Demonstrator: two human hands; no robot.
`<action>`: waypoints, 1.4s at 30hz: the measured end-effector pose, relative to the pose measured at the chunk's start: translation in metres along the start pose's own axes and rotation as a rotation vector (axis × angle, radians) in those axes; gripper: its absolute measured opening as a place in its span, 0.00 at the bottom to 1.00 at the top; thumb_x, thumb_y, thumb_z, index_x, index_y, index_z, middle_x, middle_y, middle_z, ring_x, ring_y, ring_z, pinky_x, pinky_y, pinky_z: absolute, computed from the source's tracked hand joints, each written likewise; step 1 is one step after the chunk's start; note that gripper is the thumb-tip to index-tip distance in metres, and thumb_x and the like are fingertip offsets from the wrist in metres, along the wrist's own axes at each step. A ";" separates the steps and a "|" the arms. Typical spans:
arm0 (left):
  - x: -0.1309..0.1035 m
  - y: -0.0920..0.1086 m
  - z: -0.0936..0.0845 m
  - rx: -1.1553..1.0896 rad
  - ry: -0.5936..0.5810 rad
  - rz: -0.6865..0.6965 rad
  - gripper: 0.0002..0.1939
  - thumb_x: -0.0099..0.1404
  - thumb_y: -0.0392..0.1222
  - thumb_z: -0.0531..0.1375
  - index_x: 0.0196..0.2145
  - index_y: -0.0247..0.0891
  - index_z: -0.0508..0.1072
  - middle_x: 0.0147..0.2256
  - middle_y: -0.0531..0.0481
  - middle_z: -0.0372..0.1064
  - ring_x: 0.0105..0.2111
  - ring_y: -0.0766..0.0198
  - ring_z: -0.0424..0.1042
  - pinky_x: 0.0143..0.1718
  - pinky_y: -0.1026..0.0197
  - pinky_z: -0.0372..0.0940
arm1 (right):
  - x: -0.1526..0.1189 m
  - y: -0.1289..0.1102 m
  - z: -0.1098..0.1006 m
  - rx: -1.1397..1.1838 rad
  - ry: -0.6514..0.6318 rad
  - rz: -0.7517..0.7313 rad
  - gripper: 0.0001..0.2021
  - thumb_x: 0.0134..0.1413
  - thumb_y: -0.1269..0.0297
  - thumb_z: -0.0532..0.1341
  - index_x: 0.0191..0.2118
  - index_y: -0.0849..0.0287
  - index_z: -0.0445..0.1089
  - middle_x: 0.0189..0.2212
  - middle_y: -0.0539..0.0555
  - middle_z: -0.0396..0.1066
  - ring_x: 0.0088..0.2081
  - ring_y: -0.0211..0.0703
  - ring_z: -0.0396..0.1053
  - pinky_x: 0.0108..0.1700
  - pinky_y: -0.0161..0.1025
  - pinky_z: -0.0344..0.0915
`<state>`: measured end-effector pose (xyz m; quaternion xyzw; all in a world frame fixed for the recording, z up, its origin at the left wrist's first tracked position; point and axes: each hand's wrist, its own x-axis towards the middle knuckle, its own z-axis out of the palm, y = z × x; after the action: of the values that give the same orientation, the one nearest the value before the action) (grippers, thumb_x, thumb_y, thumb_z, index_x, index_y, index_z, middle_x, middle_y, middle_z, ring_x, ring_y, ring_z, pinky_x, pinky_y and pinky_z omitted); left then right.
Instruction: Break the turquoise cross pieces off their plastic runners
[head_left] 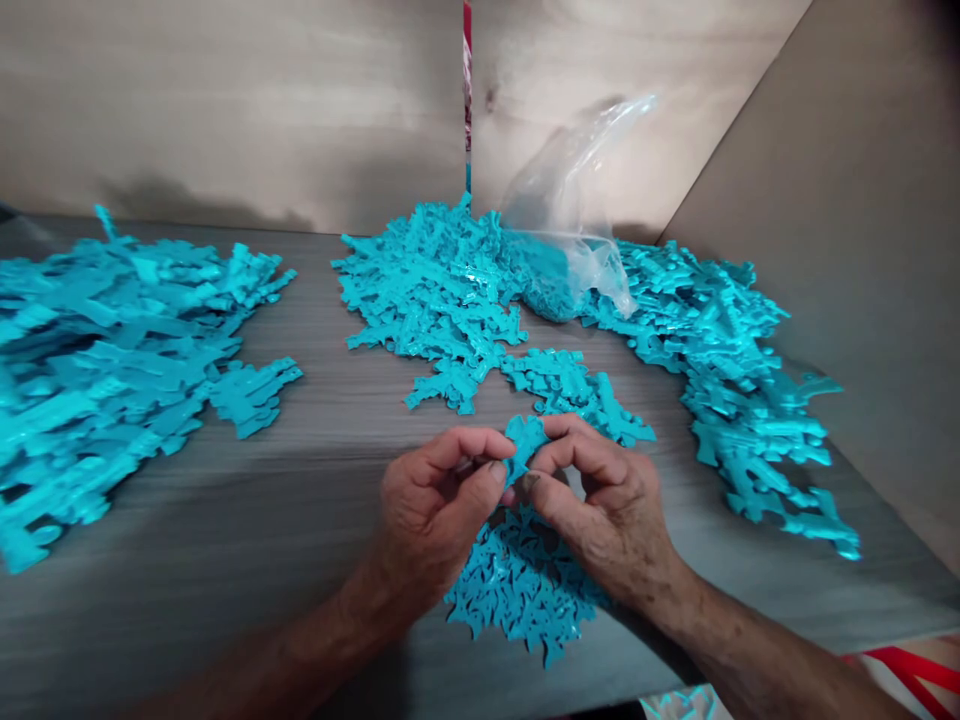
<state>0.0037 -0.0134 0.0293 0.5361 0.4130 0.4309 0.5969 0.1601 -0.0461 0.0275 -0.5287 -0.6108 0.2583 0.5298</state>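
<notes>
A small turquoise piece (526, 442) with a cut-out outline is pinched between both hands above the grey table. My left hand (442, 495) grips its left edge between thumb and bent fingers. On its other side, my right hand (604, 490) holds it with thumb and forefinger. Right below the hands lies a heap of small turquoise scraps (517, 590), partly hidden by the fingers. Just beyond the hands, a few flat turquoise pieces (570, 385) lie overlapped.
Turquoise pieces form a big pile at left (97, 370), another at the back middle (435, 280) and a third at right (735, 370). A clear plastic bag (570, 230) with turquoise bits stands behind. Wooden panels (262, 110) close off the grey table (300, 520).
</notes>
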 end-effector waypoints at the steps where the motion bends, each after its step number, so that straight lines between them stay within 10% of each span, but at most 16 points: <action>1: 0.000 0.000 0.000 0.020 0.005 0.005 0.05 0.58 0.34 0.62 0.34 0.39 0.76 0.24 0.54 0.73 0.24 0.67 0.73 0.27 0.67 0.68 | 0.001 0.000 0.000 0.008 -0.007 0.008 0.10 0.49 0.75 0.62 0.22 0.54 0.68 0.19 0.45 0.71 0.39 0.44 0.75 0.44 0.41 0.70; 30: 0.000 0.003 -0.002 0.561 0.020 0.439 0.12 0.54 0.26 0.62 0.33 0.40 0.77 0.26 0.59 0.75 0.24 0.73 0.70 0.28 0.71 0.66 | -0.005 0.002 0.001 0.000 -0.043 0.151 0.08 0.46 0.74 0.62 0.20 0.59 0.68 0.18 0.44 0.63 0.22 0.32 0.61 0.28 0.33 0.59; 42: -0.006 -0.005 -0.004 0.528 0.081 0.524 0.14 0.56 0.26 0.63 0.37 0.44 0.76 0.35 0.58 0.79 0.34 0.69 0.77 0.42 0.69 0.71 | -0.007 0.001 0.003 -0.428 0.127 -0.374 0.06 0.53 0.74 0.62 0.27 0.59 0.69 0.26 0.51 0.73 0.31 0.41 0.72 0.34 0.39 0.68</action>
<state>-0.0010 -0.0181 0.0238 0.7416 0.3819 0.4685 0.2909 0.1566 -0.0518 0.0229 -0.5218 -0.7037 -0.0123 0.4820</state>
